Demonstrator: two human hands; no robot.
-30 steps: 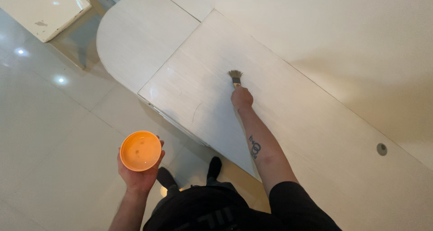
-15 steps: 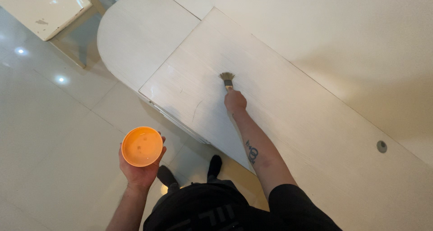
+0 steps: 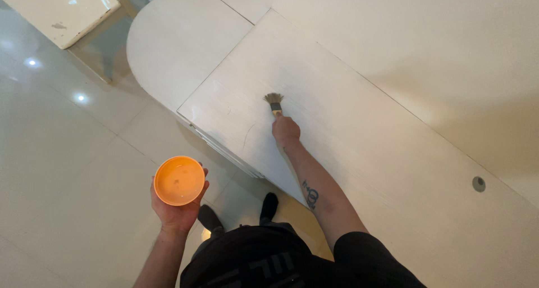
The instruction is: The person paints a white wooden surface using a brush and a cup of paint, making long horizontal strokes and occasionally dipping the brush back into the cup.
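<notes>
brush (image 3: 274, 102) in closed right hand (image 3: 286, 129) (bristles beyond knuckles); left hand (image 3: 177, 206) cupping orange bowl (image 3: 179, 180)

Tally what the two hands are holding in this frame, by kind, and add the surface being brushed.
Orange bowl, in the left hand: 1
Paintbrush, in the right hand: 1
White desktop, under the bristles: 1
Total: 3
</notes>
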